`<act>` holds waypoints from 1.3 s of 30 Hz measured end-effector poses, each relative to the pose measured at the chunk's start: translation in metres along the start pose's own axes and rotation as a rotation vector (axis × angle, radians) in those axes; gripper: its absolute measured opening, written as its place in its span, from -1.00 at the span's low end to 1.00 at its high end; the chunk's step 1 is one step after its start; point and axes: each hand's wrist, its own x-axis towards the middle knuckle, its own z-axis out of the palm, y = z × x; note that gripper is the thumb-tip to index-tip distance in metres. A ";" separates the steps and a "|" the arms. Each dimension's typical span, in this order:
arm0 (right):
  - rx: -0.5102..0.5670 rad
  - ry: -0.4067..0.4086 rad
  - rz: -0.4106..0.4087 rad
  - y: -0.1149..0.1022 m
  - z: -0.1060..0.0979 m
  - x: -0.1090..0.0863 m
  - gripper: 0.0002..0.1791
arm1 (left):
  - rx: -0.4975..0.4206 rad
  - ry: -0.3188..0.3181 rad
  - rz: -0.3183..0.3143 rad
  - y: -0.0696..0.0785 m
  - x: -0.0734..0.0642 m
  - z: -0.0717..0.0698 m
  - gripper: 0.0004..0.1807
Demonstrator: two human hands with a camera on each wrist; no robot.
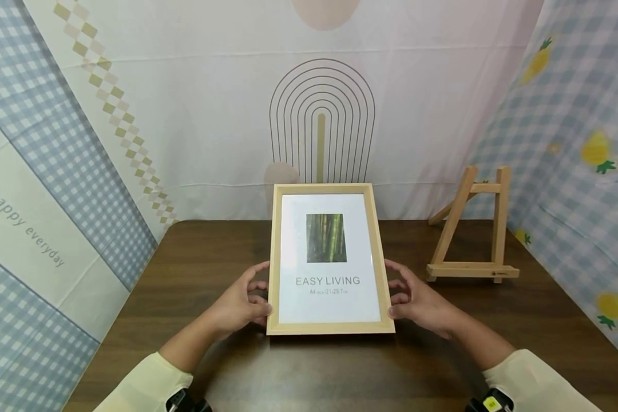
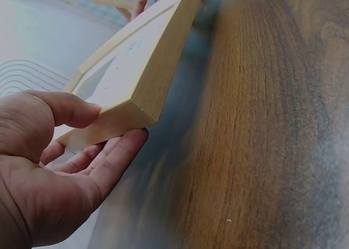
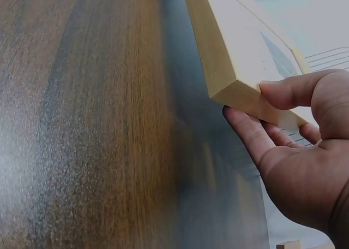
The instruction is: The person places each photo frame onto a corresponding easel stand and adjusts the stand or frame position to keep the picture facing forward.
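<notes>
A pale wooden picture frame (image 1: 329,306) stands in the middle of the head view, its top leaning away. Behind its glazing is a white sheet with a bamboo photo (image 1: 326,238) and the words EASY LIVING. My left hand (image 1: 243,304) grips the left side near the bottom corner, thumb on the front. On the opposite side my right hand (image 1: 421,298) holds it the same way. Both wrist views show fingertips under the back edge, and in the left wrist view the lower corner (image 2: 143,110) is raised over the tabletop.
A small wooden easel (image 1: 471,269) stands on the right of the dark brown wooden table (image 1: 206,240). Behind the table hangs a white cloth (image 1: 211,114) with a line arch. Blue checked cloth (image 1: 561,189) borders the right, and more hangs at left.
</notes>
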 end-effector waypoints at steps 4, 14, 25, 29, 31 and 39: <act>-0.008 0.008 -0.007 0.000 0.002 0.001 0.11 | 0.000 -0.002 0.012 0.000 0.000 -0.001 0.03; -0.012 0.014 -0.039 0.001 0.003 0.002 0.11 | 0.018 -0.010 0.051 0.000 0.000 -0.003 0.02; -0.056 0.043 -0.054 -0.001 0.002 0.004 0.10 | 0.063 0.018 0.069 0.000 0.002 0.000 0.01; -0.079 0.057 -0.056 -0.002 0.002 0.006 0.10 | 0.076 0.026 0.080 -0.001 0.004 0.000 0.01; -0.086 0.063 -0.058 -0.003 0.002 0.007 0.11 | 0.081 0.029 0.090 -0.001 0.004 -0.001 0.01; -0.081 0.087 -0.078 -0.002 0.002 0.010 0.12 | 0.109 0.038 0.131 -0.001 0.007 -0.002 0.00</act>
